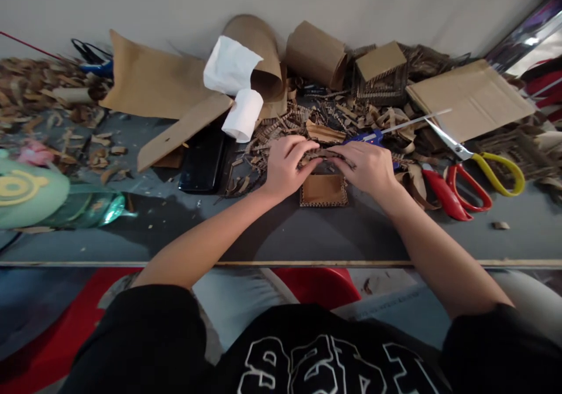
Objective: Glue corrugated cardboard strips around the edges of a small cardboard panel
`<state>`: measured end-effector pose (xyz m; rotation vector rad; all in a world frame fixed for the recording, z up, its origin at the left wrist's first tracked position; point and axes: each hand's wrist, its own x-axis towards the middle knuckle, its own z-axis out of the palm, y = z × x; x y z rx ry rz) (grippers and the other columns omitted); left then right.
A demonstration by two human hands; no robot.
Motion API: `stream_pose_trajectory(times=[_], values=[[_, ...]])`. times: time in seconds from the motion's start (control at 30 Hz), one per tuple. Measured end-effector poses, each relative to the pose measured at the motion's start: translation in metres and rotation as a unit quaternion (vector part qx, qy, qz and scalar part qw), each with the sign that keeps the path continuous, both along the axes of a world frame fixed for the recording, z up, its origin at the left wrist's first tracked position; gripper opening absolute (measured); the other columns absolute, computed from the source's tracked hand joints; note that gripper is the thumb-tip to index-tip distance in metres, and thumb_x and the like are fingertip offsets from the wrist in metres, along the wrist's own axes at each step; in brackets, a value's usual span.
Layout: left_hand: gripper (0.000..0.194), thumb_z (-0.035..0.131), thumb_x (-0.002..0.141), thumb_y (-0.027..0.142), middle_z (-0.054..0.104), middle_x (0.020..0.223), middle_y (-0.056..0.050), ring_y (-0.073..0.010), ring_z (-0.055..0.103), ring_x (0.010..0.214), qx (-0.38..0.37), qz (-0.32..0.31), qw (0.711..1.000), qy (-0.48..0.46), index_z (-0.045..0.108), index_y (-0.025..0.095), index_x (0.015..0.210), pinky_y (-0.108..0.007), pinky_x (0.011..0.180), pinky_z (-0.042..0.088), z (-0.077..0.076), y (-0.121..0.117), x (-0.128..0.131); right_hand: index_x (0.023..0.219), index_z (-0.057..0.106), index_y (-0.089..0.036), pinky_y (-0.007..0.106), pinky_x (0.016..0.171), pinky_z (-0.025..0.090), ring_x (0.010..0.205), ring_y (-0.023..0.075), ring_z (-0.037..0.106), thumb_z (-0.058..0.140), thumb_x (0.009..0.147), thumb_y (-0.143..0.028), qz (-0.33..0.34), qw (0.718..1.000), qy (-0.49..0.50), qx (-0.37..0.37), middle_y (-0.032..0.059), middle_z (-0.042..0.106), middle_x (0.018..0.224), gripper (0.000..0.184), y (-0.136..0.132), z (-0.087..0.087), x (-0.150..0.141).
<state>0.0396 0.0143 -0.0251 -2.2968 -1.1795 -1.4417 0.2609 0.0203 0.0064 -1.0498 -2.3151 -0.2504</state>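
Both my hands work over a small square cardboard piece (324,190) with a toothed edge, lying flat on the grey table (281,236). My left hand (287,165) and my right hand (366,165) each pinch one end of a thin corrugated cardboard strip (327,155) held along the square's far edge. The fingers of both hands are curled closed on the strip. A blue glue gun (373,138) lies just behind my right hand.
Red-handled scissors (456,192) and yellow-handled scissors (492,165) lie at the right. A black phone (202,161), a white paper roll (243,115), cardboard sheets (472,96), several scraps and a green bottle (83,206) surround the work spot.
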Motion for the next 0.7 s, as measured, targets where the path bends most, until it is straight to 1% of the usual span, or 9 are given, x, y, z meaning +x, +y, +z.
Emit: stream_pose_trajectory(times=[0.1,0.2,0.4,0.5,0.63,0.7], values=[[0.020,0.064,0.094,0.041,0.067,0.095,-0.005,-0.0189,0.064,0.093,0.007,-0.011,1.000,0.026,0.068,0.024,0.104,-0.034,0.084,0.049,-0.003,-0.002,0.000,0.112,0.075,-0.024,0.027,0.068,0.053,0.087,0.0182,0.074,0.058,0.097,-0.032,0.028,0.999,0.006,-0.033,0.0028,0.078,0.101,0.025,-0.008,-0.001,-0.004],[0.017,0.066,0.093,0.039,0.067,0.092,-0.004,-0.0178,0.063,0.089,0.029,-0.016,0.999,0.040,0.070,0.024,0.100,-0.033,0.082,0.049,-0.004,-0.003,-0.006,0.114,0.075,-0.022,0.028,0.069,0.054,0.087,0.0191,0.074,0.057,0.095,-0.030,0.049,0.998,0.019,-0.043,0.0033,0.078,0.101,0.028,-0.012,0.002,-0.009],[0.021,0.062,0.095,0.043,0.067,0.091,-0.005,-0.0189,0.063,0.090,-0.003,-0.005,0.999,0.043,0.070,0.023,0.095,-0.035,0.083,0.051,-0.004,-0.004,-0.007,0.108,0.075,-0.022,0.032,0.074,0.057,0.089,0.0218,0.074,0.057,0.089,-0.027,0.025,0.998,0.031,-0.051,0.0052,0.078,0.099,0.027,-0.014,0.007,-0.008],[0.021,0.062,0.095,0.042,0.067,0.091,-0.006,-0.0188,0.063,0.089,0.014,0.004,0.999,0.050,0.071,0.023,0.097,-0.034,0.081,0.051,-0.004,-0.004,-0.006,0.105,0.076,-0.023,0.031,0.072,0.057,0.086,0.0211,0.074,0.056,0.089,-0.027,0.025,0.998,0.031,-0.040,0.0048,0.078,0.096,0.025,-0.015,0.007,-0.008],[0.017,0.064,0.094,0.039,0.066,0.090,-0.005,-0.0177,0.061,0.087,0.043,0.000,0.998,0.041,0.071,0.024,0.097,-0.033,0.079,0.050,-0.003,-0.004,-0.007,0.103,0.075,-0.021,0.029,0.070,0.056,0.082,0.0198,0.073,0.055,0.090,-0.026,0.036,0.999,0.035,-0.009,0.0046,0.078,0.093,0.025,-0.015,0.005,-0.009],[0.017,0.064,0.094,0.040,0.066,0.091,-0.005,-0.0179,0.061,0.087,0.043,0.001,0.998,0.045,0.070,0.024,0.096,-0.033,0.079,0.050,-0.003,-0.004,-0.007,0.104,0.075,-0.020,0.029,0.070,0.056,0.083,0.0200,0.073,0.056,0.089,-0.026,0.038,0.999,0.037,-0.010,0.0050,0.077,0.094,0.024,-0.015,0.003,-0.010]])
